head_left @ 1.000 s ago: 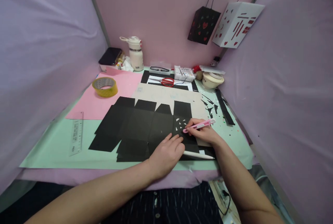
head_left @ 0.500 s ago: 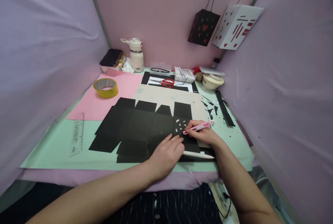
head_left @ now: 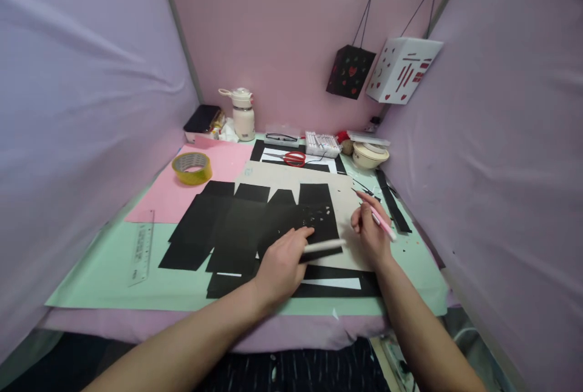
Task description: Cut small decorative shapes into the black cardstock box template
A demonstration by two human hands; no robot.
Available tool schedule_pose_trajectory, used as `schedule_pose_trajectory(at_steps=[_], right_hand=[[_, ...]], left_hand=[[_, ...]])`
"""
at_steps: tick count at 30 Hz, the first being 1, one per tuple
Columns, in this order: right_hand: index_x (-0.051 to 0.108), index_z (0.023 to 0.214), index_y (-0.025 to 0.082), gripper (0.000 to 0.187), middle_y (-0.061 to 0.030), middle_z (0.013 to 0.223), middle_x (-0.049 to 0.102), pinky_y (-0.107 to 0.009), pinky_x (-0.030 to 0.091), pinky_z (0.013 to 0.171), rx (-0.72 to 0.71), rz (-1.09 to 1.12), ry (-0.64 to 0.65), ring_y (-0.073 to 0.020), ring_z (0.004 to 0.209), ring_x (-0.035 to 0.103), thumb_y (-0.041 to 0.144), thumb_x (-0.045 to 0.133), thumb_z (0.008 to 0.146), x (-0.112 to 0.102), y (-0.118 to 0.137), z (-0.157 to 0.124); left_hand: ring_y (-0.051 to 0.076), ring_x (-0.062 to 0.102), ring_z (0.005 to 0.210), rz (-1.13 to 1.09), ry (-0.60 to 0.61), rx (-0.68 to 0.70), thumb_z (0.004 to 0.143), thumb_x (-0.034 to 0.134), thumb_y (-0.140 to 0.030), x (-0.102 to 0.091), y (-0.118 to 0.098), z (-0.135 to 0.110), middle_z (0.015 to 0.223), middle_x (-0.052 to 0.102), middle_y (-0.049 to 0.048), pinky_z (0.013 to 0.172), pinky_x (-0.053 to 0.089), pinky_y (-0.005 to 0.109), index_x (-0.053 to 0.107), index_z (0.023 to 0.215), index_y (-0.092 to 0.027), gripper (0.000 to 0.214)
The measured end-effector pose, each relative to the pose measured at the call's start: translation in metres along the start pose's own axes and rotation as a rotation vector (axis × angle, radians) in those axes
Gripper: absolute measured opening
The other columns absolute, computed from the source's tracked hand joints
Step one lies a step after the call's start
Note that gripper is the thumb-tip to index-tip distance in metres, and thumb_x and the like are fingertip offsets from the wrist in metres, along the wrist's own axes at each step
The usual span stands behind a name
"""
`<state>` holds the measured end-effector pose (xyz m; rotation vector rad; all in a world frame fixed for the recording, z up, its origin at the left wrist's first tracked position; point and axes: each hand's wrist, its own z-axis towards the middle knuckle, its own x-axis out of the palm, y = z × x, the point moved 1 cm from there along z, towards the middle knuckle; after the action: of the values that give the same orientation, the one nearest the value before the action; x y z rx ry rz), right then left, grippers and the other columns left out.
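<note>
My left hand [head_left: 283,260] is at the near edge of a cut and scored black card [head_left: 241,222]. A white pen [head_left: 324,246] sticks out to the right from under its thumb side, and the fingers close round both pen and card edge. Small cut-out holes show in the card's right panel, beyond my fingertips. To the right, apart from the card, my right hand [head_left: 374,234] is closed round a pink craft knife [head_left: 381,222], its end pointing toward me. A pale board [head_left: 348,188] lies beneath the card.
Yellow tape [head_left: 192,177] rests on pink paper [head_left: 157,200]; a clear ruler [head_left: 142,249] lies nearer. Red-handled scissors [head_left: 294,159], a box of markers [head_left: 322,144], a bowl [head_left: 370,155] and a bottle [head_left: 243,121] stand behind. Black strips [head_left: 392,200] lie right. Two paper lanterns [head_left: 404,73] hang above.
My right hand with the knife has moved right, off the card. My left hand has shifted slightly; the white pen and card's near right edge have moved away from me, uncovering board and a white strip.
</note>
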<state>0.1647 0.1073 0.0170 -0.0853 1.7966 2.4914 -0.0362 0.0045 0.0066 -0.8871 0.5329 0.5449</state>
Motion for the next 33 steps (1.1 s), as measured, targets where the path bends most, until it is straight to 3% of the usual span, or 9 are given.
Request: schedule_pose_trajectory(at_steps=[2,5,7,10,15,24,33], right_hand=[[0.056,0.111,0.020,0.031,0.0032,0.057,0.055,-0.022,0.036,0.043,0.036,-0.008,-0.004,-0.0093,0.044,0.045,0.043,0.048,0.090,0.009,0.006,0.000],[0.052,0.104,0.022,0.026,-0.0043,0.082,0.065,-0.023,0.044,0.050,0.028,0.062,0.095,-0.0146,0.067,0.061,0.040,0.056,0.085,0.037,0.017,-0.001],[0.049,0.100,0.022,0.025,-0.0086,0.100,0.065,-0.026,0.049,0.058,-0.007,0.073,0.159,-0.0187,0.085,0.064,0.037,0.059,0.083,0.060,0.022,-0.002],[0.048,0.099,0.023,0.021,-0.0103,0.114,0.062,-0.032,0.053,0.071,-0.034,0.085,0.163,-0.0214,0.102,0.061,0.034,0.057,0.083,0.089,0.024,-0.004],[0.050,0.101,0.023,0.019,-0.0092,0.118,0.061,-0.037,0.052,0.082,-0.045,0.117,0.161,-0.0213,0.106,0.059,0.032,0.055,0.085,0.106,0.024,-0.012],[0.049,0.096,0.023,0.018,-0.0058,0.101,0.066,-0.036,0.048,0.088,-0.075,0.101,0.091,-0.0182,0.096,0.063,0.028,0.059,0.082,0.107,0.021,-0.014],[0.047,0.095,0.023,0.023,-0.0034,0.089,0.065,-0.034,0.048,0.083,-0.046,0.039,0.023,-0.0177,0.085,0.063,0.028,0.060,0.076,0.109,0.015,-0.001]], left_hand=[[0.021,0.062,0.099,-0.116,-0.083,-0.230,0.076,0.047,-0.005,-0.013,0.004,0.015,0.113,0.064,0.0069,0.084,0.049,0.035,0.053,0.106,-0.020,0.035],[0.019,0.062,0.092,-0.322,-0.314,-0.418,0.084,0.053,-0.020,-0.026,0.013,0.033,0.102,0.066,0.0037,0.080,0.046,0.029,0.053,0.091,-0.021,0.007],[0.019,0.061,0.094,-0.483,-0.434,-0.496,0.083,0.056,-0.027,-0.025,0.022,0.039,0.099,0.066,0.0026,0.083,0.045,0.029,0.055,0.094,-0.021,0.013],[0.020,0.057,0.108,-0.814,-0.515,-0.542,0.082,0.056,-0.026,-0.014,0.037,0.036,0.114,0.063,0.0037,0.093,0.041,0.031,0.054,0.112,-0.021,0.030],[0.020,0.057,0.110,-0.996,-0.514,-0.544,0.080,0.058,-0.023,0.000,0.046,0.026,0.115,0.063,0.0041,0.097,0.040,0.034,0.052,0.119,-0.022,0.040],[0.022,0.058,0.107,-0.888,-0.503,-0.550,0.078,0.058,-0.025,0.000,0.044,0.026,0.112,0.064,0.0053,0.094,0.043,0.034,0.056,0.115,-0.019,0.037],[0.021,0.060,0.102,-0.827,-0.451,-0.552,0.078,0.059,-0.027,-0.001,0.043,0.024,0.111,0.065,0.0055,0.091,0.045,0.033,0.056,0.116,-0.020,0.038]])
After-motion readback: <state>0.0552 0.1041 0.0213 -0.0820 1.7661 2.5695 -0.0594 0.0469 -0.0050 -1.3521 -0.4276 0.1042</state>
